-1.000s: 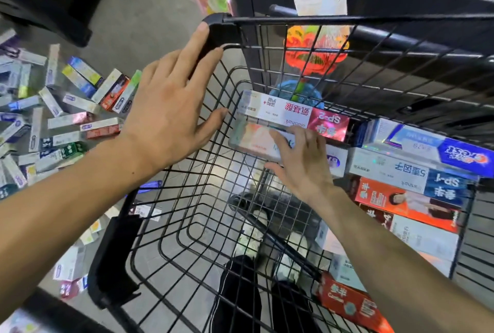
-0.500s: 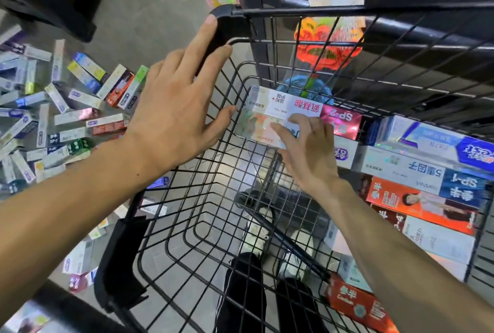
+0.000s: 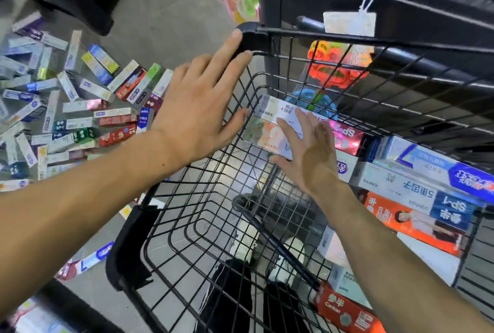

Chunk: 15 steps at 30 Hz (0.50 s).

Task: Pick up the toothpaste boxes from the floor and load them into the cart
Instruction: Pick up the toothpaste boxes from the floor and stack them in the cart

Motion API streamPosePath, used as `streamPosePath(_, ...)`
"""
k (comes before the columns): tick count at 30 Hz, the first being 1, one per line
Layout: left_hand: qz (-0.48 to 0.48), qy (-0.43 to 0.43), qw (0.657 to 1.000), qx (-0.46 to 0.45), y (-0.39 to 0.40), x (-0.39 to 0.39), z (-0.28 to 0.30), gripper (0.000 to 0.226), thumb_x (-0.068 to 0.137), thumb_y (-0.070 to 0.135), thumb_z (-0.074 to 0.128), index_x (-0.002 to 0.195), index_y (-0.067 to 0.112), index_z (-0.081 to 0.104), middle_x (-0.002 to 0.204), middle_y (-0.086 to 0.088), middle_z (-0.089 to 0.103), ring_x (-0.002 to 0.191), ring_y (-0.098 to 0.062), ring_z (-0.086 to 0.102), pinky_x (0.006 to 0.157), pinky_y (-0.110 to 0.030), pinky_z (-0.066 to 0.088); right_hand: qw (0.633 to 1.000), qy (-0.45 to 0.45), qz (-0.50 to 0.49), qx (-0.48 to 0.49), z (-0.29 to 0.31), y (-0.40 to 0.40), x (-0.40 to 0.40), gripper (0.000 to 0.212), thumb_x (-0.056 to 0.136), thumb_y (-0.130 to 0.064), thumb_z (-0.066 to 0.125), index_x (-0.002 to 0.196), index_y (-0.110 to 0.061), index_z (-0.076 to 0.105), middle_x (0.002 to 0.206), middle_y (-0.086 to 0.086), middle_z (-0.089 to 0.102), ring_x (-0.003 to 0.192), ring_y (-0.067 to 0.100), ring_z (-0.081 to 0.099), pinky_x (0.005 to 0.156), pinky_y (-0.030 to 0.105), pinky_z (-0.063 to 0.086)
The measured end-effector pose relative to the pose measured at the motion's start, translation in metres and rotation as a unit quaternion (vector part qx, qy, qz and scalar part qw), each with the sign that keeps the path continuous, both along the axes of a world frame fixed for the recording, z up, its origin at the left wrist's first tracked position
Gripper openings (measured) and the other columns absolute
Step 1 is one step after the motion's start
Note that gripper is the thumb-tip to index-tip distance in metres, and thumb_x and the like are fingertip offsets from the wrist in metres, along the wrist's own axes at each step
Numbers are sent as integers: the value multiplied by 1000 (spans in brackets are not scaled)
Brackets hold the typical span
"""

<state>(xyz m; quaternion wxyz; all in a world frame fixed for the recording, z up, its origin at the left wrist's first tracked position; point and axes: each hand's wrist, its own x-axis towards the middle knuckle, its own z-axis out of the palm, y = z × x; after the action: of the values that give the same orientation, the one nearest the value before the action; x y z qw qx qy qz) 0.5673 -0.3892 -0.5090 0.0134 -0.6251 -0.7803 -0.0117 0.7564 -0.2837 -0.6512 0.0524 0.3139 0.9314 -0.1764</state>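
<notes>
L hand (image 3: 197, 116) lies flat w/ fingers straight & spread on the outside of the black wire cart (image 3: 331, 41), fingertips up at its plastic corner, gripping nothing. R hand (image 3: 310, 151) is inside the cart, fingers straight & slightly fanned, resting on a white toothpaste box (image 3: 272, 112) at the far end w/o curling round it. More boxes stacked in cart (image 3: 417, 185) sit along the R wall, & a big scatter of toothpaste boxes on the floor (image 3: 80, 108) lies L of the cart.
</notes>
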Motion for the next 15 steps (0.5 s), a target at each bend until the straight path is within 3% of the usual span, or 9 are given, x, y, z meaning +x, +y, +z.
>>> streamPosePath(2, 5, -4, 1000, 5, 1, 1, 1, 74, 92, 46, 51, 153, 7, 32, 165, -14, 23, 121, -37, 50, 95, -51, 42, 999, 41, -19, -18, 27, 0, -7, 68, 96, -58, 51, 154, -28, 34, 165, 10, 20, 151, 32, 17, 123, 52, 15)
streamPosePath(4, 36, -18, 999, 19, -1, 3, 4, 74, 93, 47, 49, 153, 6, 32, 162, -14, 31, 122, -35, 52, 97, -49, 41, 985, 162, -58, -1, 57, -2, -12, 58, 94, -48, 59, 142, -17, 54, 151, 15, 45, 139, 36, 40, 113, 55, 34)
streamPosePath(7, 113, -44, 991, 64, -6, 5, 10, 68, 94, 47, 49, 149, 7, 41, 149, -12, 50, 117, -33, 56, 96, -46, 41, 955, 284, -68, 38, 111, -11, -20, 51, 91, -42, 61, 131, -11, 61, 139, 14, 55, 125, 36, 52, 107, 50, 40)
streamPosePath(11, 154, -79, 978, 118, -35, -9, 20, 60, 94, 47, 48, 141, 10, 52, 137, -6, 62, 112, -28, 61, 92, -42, 40, 956, 287, 20, 60, 184, -41, -47, 50, 90, -44, 57, 125, -9, 64, 131, 17, 57, 118, 37, 54, 101, 50, 42)
streamPosePath(15, 244, -87, 960, 109, -161, -58, 11, 60, 93, 49, 46, 138, 11, 55, 131, -6, 65, 112, -27, 62, 93, -41, 40, 969, 207, 108, 79, 218, -95, -105, 55, 86, -48, 58, 125, -10, 64, 134, 17, 56, 121, 40, 52, 102, 50, 41)
